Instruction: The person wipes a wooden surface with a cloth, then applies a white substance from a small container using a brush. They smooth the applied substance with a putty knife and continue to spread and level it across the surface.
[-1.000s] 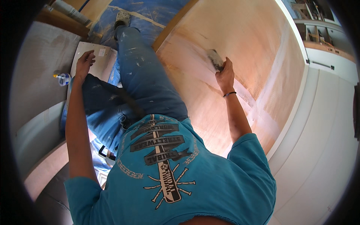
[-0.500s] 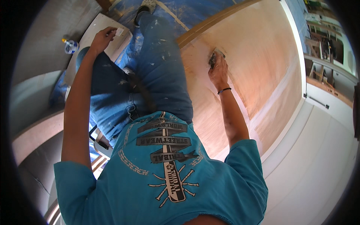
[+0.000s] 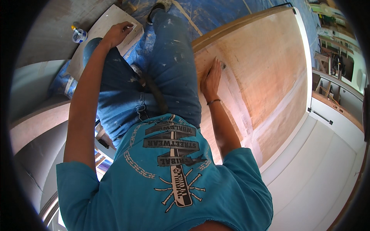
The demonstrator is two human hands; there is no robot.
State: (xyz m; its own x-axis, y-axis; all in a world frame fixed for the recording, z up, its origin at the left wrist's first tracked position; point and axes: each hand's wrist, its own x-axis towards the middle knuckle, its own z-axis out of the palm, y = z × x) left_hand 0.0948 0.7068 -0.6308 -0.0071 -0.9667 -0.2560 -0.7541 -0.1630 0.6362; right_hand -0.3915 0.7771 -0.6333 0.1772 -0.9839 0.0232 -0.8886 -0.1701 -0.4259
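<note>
Wooden panel, 1: likely stiff, heavy; best held by opposite edges. Right hand: fingers extended over it, grip hidden. Left hand: fingers loosely bent, grip unclear.

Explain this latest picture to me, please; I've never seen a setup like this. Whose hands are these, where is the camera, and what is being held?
There is no machine: these are a person's bare hands. The camera is worn on the head and looks down, so you see the wearer's shirt and jeans; its wide fisheye lens bends straight edges.

The right hand lies against a wooden panel with pale bands. A small dark thing shows by its fingertips; whether the hand holds it is unclear.

The left hand is loosely curled over a pale board, with nothing visibly held. Near the board is a small clear jar, and a blue sheet covers the floor beyond.
</note>
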